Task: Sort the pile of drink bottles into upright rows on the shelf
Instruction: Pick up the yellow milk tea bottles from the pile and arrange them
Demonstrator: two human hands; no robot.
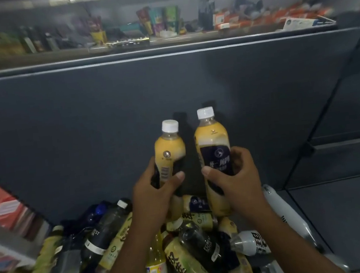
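My left hand grips the lower half of a yellow milk-tea bottle with a white cap, held upright. Beside it, my right hand is wrapped around a second, matching yellow bottle with a dark blue label, also upright and a little higher. Both bottles hang in front of the dark grey back panel. Below my wrists lies the pile of drink bottles on their sides: dark, yellow-green, blue and white ones, tangled together.
A white bottle lies at the pile's right edge, on the grey shelf floor. Red and grey boxes stand at the left. An upper shelf holds blurred packets and dark bottles. A grey upright panel bounds the right side.
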